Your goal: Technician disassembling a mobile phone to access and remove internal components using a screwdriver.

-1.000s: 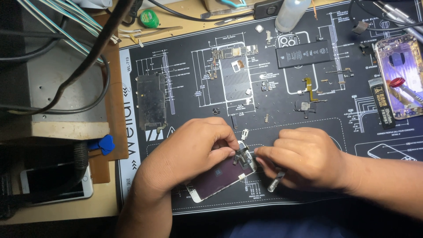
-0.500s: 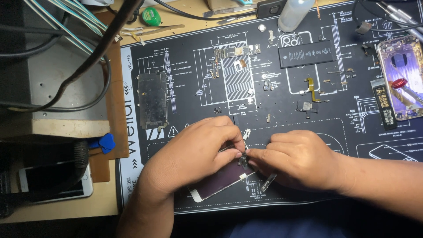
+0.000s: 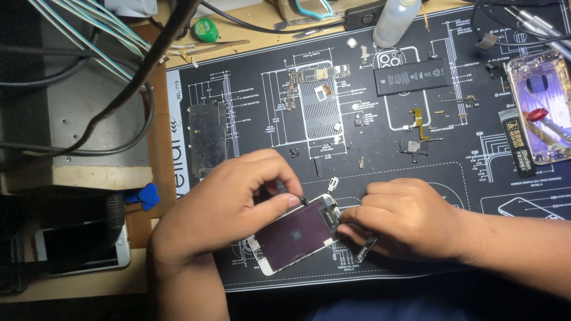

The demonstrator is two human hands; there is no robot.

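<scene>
Hands work together near the mat's [image 3: 416, 261] front edge — our left hand [image 3: 229, 205] pins the phone screen panel [image 3: 297, 233] steady, our right hand [image 3: 410, 220] pinches a thin tool [image 3: 364, 249] at its end.

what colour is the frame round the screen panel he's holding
White, around a dark purplish back, on the screen panel; the head view shows it.

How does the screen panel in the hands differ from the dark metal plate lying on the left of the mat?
The screen panel is white-edged with a purplish back; the metal plate is dark grey all over. The panel lies tilted across the mat's near edge, while the plate lies upright along the printed outlines. The left hand steadies the panel and the right hand works at its end; nothing touches the plate. Both are flat rectangles on the mat.
</scene>
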